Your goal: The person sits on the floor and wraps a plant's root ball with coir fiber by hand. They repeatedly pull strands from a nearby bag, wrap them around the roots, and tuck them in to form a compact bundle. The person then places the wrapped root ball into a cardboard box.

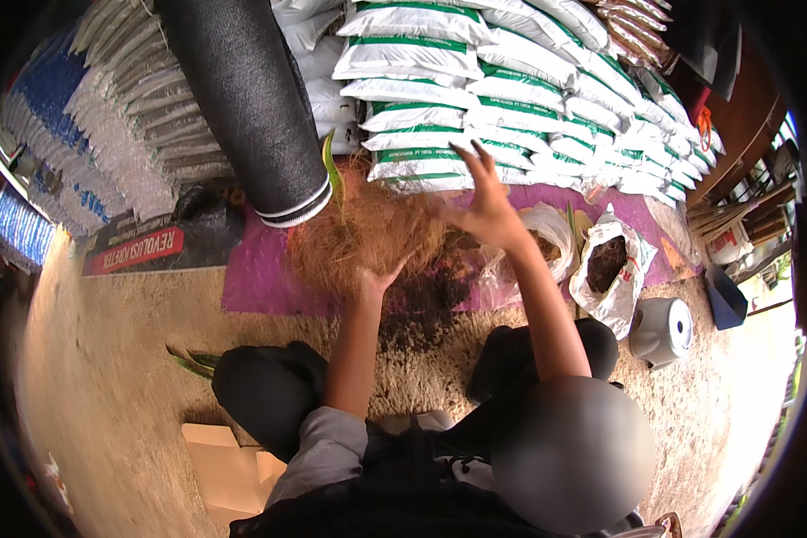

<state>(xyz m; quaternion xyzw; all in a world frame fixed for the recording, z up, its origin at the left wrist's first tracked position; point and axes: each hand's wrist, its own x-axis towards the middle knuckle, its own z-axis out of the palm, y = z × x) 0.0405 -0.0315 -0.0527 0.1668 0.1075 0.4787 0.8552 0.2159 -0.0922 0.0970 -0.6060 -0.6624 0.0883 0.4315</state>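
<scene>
- Bunched brown fibre (394, 229) over the left half of the purple sheet (253, 280); cannot tell whether resting or lifted
- Touching the near side of the fibre with the left hand (375, 281), with grip partly hidden in strands; cannot tell whether pinching
- Holding nothing visible in the right hand (493, 213), with grip spread wide just beside the fibre, over the sheet's middle
- Likely light, springy and scratchy, apt to shed; best cupped from beneath with both palms

A big, messy clump of stringy brown fluff (368, 235) is seen over a purple sheet (249, 280), loose and tangled.
</scene>
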